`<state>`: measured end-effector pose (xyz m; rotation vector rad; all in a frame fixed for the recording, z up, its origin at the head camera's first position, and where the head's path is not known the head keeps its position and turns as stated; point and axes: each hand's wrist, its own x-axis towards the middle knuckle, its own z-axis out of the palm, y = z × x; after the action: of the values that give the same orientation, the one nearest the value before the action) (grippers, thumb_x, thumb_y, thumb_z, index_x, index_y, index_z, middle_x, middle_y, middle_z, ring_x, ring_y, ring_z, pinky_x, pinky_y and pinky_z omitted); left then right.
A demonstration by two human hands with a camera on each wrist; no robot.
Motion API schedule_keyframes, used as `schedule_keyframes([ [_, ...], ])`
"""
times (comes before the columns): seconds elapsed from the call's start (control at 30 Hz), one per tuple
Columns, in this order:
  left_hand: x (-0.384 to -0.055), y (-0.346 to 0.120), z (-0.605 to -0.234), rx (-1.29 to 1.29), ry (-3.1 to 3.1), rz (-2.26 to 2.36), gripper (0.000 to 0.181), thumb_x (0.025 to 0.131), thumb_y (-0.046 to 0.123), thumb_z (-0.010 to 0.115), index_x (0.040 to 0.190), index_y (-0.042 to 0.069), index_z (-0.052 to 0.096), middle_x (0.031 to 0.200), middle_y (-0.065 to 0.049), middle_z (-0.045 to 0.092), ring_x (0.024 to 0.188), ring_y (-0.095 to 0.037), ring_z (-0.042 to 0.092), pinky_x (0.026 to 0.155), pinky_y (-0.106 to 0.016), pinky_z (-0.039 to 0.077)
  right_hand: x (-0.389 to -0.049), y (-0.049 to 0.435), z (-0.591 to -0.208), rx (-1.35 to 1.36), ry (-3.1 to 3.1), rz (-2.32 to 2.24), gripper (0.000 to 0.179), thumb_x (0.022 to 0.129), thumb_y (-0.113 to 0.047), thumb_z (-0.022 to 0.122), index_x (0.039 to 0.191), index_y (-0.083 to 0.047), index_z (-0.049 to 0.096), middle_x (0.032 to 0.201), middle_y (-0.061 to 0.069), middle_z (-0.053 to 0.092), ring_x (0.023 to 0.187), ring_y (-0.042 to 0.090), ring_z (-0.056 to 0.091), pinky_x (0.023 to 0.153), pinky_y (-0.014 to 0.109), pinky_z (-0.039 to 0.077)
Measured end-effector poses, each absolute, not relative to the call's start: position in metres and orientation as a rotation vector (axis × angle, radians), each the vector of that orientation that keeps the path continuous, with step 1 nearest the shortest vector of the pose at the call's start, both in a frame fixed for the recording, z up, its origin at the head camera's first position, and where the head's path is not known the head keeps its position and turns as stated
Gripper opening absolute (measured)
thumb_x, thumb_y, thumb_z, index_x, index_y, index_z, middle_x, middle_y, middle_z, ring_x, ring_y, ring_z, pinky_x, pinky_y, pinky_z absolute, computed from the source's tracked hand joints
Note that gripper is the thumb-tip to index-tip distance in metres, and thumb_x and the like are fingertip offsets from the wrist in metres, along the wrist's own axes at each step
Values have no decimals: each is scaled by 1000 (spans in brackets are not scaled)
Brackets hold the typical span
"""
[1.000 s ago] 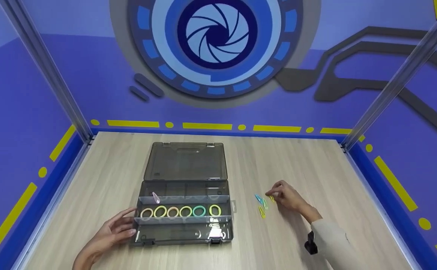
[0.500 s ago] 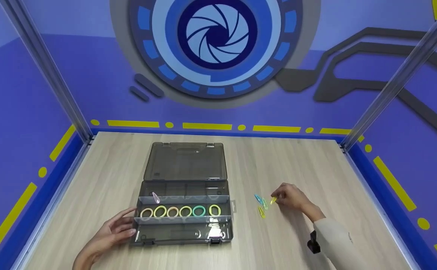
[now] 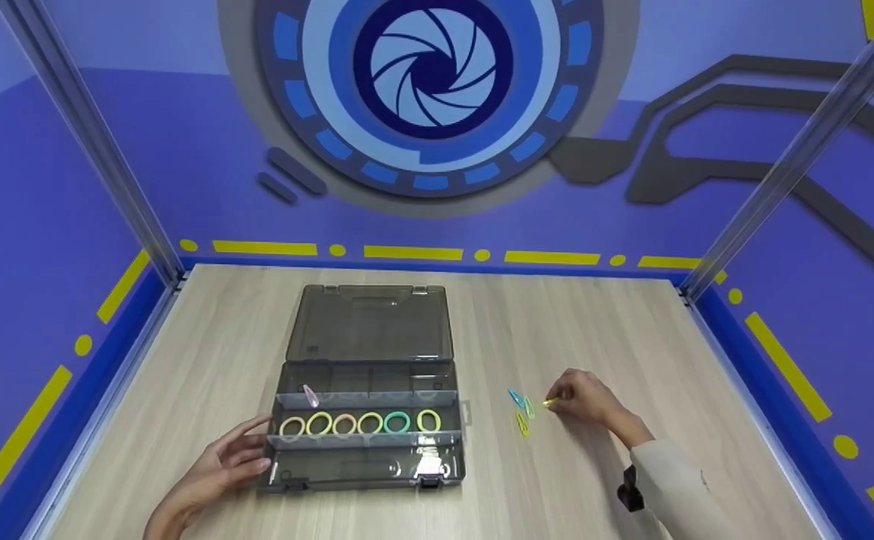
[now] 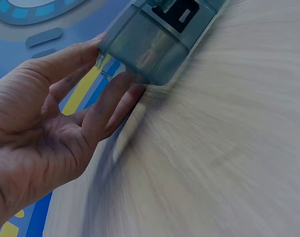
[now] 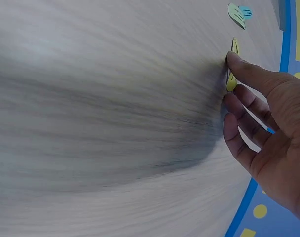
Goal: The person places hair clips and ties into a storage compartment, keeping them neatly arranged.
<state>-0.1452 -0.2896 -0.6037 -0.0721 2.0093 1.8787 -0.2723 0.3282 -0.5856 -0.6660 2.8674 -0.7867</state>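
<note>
My right hand [image 3: 590, 397] pinches a yellow snap hair clip [image 5: 231, 83] between thumb and fingertips, low over the table. Left of it lie a blue hair clip [image 3: 515, 397], a pale green hair clip [image 3: 530, 407] and another yellow hair clip [image 3: 522, 424]. A smoky see-through organizer box [image 3: 346, 466] stands with its lid [image 3: 370, 326] swung back. My left hand [image 3: 208, 474] touches the box's left end with fingers extended. Several hair ties [image 3: 397, 414] stand in a row in the middle section. A pink hair clip [image 3: 310, 396] is at the row behind them.
The wood-grain table [image 3: 594, 315] is bounded by blue-purple printed panels [image 3: 437, 217] at the back and sides. Metal posts [image 3: 782, 165] rise at the rear corners. The box's clear latch [image 3: 467, 412] juts from its right end.
My right hand has lifted the yellow hair clip from beside the others and drawn slightly right, turning the clip between its fingertips. The left hand and box have stayed in place.
</note>
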Motion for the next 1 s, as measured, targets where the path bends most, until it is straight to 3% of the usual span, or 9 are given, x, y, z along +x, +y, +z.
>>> schedule_keyframes([
  [0.27,-146,-288,-604,-112,2008,1860,80,96,17,73,161,11,28,141,-18,51,117,-12,63,91,-31,55,-274,327,-581,-709,2809,-822,6,88,-7,78,85,-3,77,82,6,74,71,2,54,65,21,46],
  [0.5,-144,-288,-604,-94,2004,1863,79,97,15,71,161,9,25,145,-24,48,118,-13,62,91,-31,55,-276,321,-576,-629,2772,-928,5,91,-4,74,90,0,75,86,10,75,75,6,59,69,19,47],
  [0.77,-145,-287,-607,-110,2003,1853,80,97,16,72,162,10,26,146,-24,47,119,-15,62,91,-30,54,-276,311,-558,-254,2564,-1276,20,97,-7,67,111,7,70,106,24,72,90,22,67,74,28,55],
  [1.0,-145,-291,-606,-66,1978,1890,76,97,14,70,161,11,28,142,-18,52,117,-12,62,92,-30,54,-282,294,-546,-240,2437,-1406,27,98,-8,67,119,9,65,105,21,70,89,14,66,76,29,57],
])
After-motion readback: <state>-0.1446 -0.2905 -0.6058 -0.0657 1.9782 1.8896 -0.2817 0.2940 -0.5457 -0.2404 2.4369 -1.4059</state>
